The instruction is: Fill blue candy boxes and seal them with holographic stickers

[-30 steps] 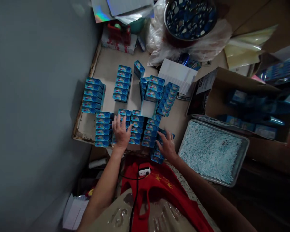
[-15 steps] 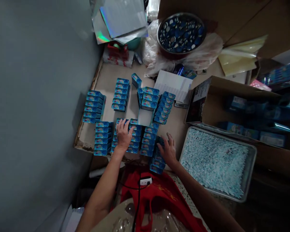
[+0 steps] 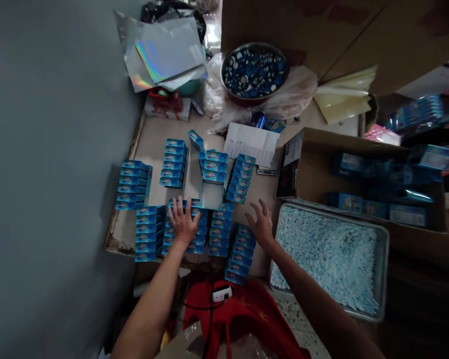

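Grey wall fills the whole left side of my view, and the pale worktop (image 3: 160, 130) sits against it in the middle of the frame. At the right, a cardboard carton (image 3: 314, 154) holds more blue packs, and below it a metal tray (image 3: 384, 239) is heaped with small pale blue pieces. At the upper centre a steel bowl (image 3: 253, 70) of dark blue caps rests on a clear plastic bag, with holographic sheets (image 3: 164, 50) to its left. Rows of small blue boxes (image 3: 149, 234) stand on edge across the worktop, packed side by side in short columns. My left hand (image 3: 182, 224) lies flat on the centre-bottom column, fingers spread wide, pressing down and gripping nothing. My right hand (image 3: 262, 225) hovers open just above the lower-right column (image 3: 239, 254), grip loose and empty, not clearly touching any box. I judge the main risk to be those upright rows: they lean on one another, so a sideways nudge from either palm could topple a column like dominoes. The lower-right column runs close to the worktop's near edge, above the red cloth (image 3: 247, 314) on my lap, and a clumsy sweep of my right wrist could push boxes off. The tray is just beside that hand, so a stray elbow might scatter the pieces.
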Action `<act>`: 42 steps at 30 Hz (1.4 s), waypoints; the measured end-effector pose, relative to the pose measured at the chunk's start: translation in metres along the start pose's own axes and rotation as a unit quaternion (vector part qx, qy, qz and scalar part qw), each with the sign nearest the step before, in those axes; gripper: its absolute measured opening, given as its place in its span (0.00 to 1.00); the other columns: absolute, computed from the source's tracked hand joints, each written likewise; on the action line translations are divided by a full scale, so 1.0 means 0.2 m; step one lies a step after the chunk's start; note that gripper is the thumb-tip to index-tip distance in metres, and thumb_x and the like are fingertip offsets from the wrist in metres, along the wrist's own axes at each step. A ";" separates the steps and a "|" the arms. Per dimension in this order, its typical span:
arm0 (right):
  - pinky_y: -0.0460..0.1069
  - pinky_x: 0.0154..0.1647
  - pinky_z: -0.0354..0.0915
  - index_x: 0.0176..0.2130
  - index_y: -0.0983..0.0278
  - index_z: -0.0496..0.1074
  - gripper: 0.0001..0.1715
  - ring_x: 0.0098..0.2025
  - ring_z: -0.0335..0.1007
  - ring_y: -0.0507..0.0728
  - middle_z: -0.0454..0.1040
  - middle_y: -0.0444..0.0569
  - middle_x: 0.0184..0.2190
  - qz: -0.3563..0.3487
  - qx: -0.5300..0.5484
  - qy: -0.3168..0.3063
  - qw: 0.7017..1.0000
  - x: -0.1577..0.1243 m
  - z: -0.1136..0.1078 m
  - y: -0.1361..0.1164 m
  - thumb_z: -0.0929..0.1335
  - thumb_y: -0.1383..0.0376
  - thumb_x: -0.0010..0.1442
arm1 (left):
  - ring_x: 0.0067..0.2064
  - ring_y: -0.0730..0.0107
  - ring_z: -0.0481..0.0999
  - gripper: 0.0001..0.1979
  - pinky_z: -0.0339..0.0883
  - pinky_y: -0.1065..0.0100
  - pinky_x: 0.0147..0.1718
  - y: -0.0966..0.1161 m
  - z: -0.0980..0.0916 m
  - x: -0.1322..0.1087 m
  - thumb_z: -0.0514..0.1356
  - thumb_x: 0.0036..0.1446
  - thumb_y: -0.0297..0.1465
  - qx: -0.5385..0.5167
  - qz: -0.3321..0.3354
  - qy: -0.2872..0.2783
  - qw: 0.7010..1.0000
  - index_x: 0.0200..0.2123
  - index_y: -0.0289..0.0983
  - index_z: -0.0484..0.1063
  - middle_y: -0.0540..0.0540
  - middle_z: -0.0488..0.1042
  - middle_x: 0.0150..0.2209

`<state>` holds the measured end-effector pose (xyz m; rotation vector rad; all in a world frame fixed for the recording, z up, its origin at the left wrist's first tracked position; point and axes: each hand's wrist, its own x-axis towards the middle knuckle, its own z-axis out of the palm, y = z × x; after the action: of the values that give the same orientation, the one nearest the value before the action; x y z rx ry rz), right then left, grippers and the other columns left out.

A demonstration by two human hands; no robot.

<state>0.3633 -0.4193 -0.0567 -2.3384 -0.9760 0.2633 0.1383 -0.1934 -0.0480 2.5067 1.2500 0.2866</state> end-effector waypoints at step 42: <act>0.60 0.55 0.77 0.61 0.57 0.71 0.21 0.50 0.80 0.60 0.69 0.58 0.63 0.084 0.078 -0.030 0.993 -0.18 -0.27 -0.26 0.66 0.56 0.72 | 0.57 0.58 0.76 0.21 0.72 0.55 0.61 0.28 -0.57 0.45 0.53 0.65 0.22 -0.097 0.245 -0.113 0.958 0.51 0.46 0.80 0.45 0.81 0.51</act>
<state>0.3287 -0.4396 0.0162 -2.2818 -0.7590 0.4627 0.1977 -0.1300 0.0822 2.5519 0.4777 0.2143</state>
